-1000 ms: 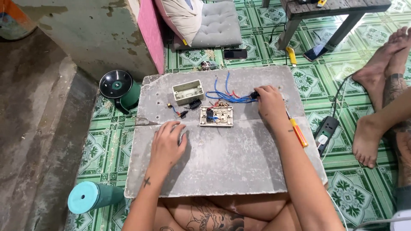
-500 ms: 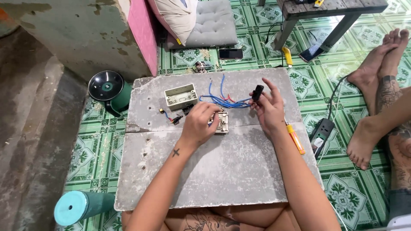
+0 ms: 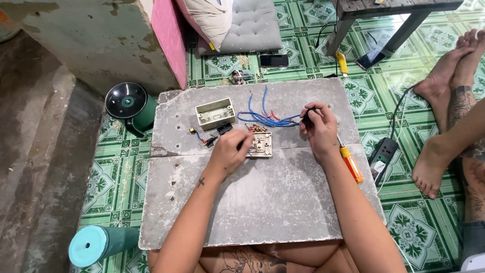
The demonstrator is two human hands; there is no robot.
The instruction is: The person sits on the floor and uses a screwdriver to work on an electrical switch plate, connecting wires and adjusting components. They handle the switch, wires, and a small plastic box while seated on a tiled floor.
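A person sits on the floor at a low, rough grey slab table [image 3: 262, 202], seen from above, with both bare forearms stretched out over it.

The left hand [image 3: 230, 151] rests near the middle of the table, its fingers curled down onto the left edge of a small square cream switch plate [image 3: 260, 144] that lies flat on the slab. From here I cannot tell whether those fingers pinch the plate or only press on it.

The right hand [image 3: 319, 129] is raised just to the right of the plate. Its fingers are clenched around a small black part [image 3: 306, 120], held at the fingertips. A bundle of thin blue wires [image 3: 265, 116], with a red one among them, runs from the plate's top edge toward that black part and loops up across the table.

Behind the left hand, a cream rectangular plastic wall box [image 3: 215, 112] lies open side up. Just in front of it sit a few small black pieces [image 3: 218, 134] and a short wire with a yellow tip. An orange-handled screwdriver [image 3: 350, 162] lies on the table beside the right wrist.

Off the table, on the green patterned tile floor [image 3: 116, 182], stand a round black and green fan-like device [image 3: 129, 103] at the left rear corner and a teal cylinder [image 3: 98, 245] on its side at the left front. A black power strip [image 3: 382, 156] lies to the right, near another person's bare feet [image 3: 439, 151]. A grey cushion [image 3: 255, 25] lies beyond the table.
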